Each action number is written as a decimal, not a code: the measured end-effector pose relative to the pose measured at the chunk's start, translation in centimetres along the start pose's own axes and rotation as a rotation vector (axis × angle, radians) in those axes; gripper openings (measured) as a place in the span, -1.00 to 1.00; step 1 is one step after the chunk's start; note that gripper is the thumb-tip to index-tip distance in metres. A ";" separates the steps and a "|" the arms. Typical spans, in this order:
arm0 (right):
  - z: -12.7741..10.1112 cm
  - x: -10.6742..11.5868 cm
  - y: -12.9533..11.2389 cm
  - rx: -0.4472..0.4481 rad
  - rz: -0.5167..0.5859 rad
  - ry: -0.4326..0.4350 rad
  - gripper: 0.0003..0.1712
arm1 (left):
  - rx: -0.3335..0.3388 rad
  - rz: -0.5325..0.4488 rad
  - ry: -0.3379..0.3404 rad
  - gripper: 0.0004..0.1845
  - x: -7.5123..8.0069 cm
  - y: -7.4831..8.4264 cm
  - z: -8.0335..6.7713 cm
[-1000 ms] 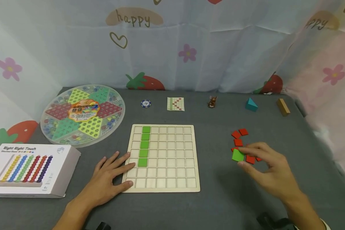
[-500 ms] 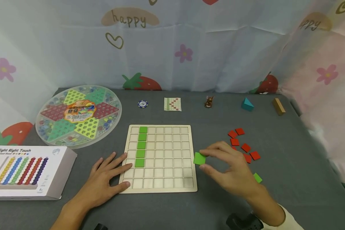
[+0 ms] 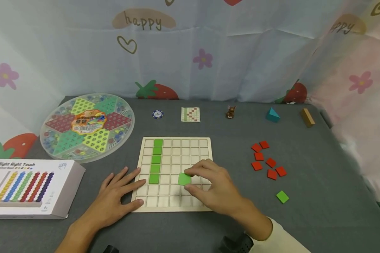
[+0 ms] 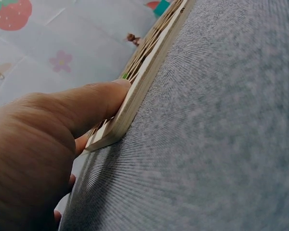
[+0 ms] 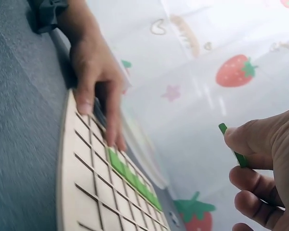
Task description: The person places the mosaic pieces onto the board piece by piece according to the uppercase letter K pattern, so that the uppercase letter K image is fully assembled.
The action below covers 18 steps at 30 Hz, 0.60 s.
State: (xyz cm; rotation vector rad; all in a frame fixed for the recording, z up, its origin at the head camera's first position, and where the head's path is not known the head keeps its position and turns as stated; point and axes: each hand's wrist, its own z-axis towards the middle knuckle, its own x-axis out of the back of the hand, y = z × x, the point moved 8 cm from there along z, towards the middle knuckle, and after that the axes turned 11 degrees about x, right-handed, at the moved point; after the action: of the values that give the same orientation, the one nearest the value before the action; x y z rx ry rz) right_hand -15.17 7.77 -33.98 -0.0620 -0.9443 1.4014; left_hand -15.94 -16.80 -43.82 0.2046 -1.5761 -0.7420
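A pale wooden grid board [image 3: 174,208] lies on the grey cloth, with a column of several green tiles [image 3: 156,159] set in its second column from the left. My left hand [image 3: 115,195] rests spread on the board's left edge; its thumb [image 4: 103,98] lies on the near left corner in the left wrist view. Between thumb and fingertips my right hand [image 3: 218,186] pinches a green square tile [image 3: 184,179] over the right half of the board. The right wrist view shows that tile edge-on, held above the grid.
Several red tiles [image 3: 271,162] and one loose green tile [image 3: 282,197] lie to the right. A white box [image 3: 35,189] and a round Chinese checkers set [image 3: 87,127] stand left. Along the back are a poker chip [image 3: 157,114], pattern card [image 3: 190,115], small figurine [image 3: 230,112], teal block [image 3: 273,115] and wooden block [image 3: 308,118].
My right hand has carried the green tile leftward from the red tiles to above the board, uncovering the loose green tile. The left hand stays on the board's edge.
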 end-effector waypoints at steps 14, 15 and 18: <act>0.7 -6.7 1.7 -0.093 -0.002 -0.137 -0.70 | 0.024 0.023 -0.006 -0.39 0.0 0.0 0.2; 0.7 -7.0 1.9 -0.099 -0.006 -0.147 -0.70 | 0.024 0.025 -0.006 -0.39 0.0 0.0 0.2; 0.6 -8.1 2.3 -0.120 -0.018 -0.173 -0.71 | 0.021 0.025 -0.004 -0.38 0.0 0.1 0.1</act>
State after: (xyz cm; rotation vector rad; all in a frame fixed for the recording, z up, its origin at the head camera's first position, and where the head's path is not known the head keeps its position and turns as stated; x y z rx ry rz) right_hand -16.39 1.17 -39.02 -0.0221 -1.1700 1.3481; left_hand -16.03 -16.67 -43.79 0.1987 -1.5879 -0.7065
